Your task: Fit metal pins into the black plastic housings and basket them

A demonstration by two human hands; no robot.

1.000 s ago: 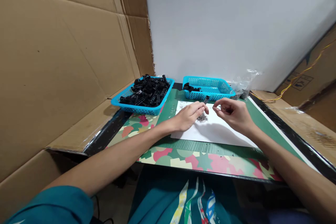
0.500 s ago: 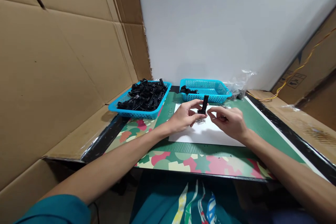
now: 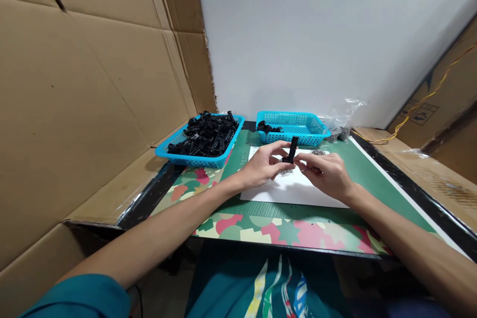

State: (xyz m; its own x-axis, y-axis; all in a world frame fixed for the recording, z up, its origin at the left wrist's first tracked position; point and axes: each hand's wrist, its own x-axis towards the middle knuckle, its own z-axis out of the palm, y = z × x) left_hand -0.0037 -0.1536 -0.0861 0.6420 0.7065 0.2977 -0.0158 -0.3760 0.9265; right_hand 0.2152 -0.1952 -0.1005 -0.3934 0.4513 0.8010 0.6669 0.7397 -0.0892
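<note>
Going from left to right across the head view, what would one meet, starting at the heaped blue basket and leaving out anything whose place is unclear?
Heaped blue basket → left hand → held black part → right hand → yellow cord.

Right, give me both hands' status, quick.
Left hand: closed on a black plastic part.
Right hand: fingertips pinched together at the part; whether they grip anything, cannot tell.
</note>
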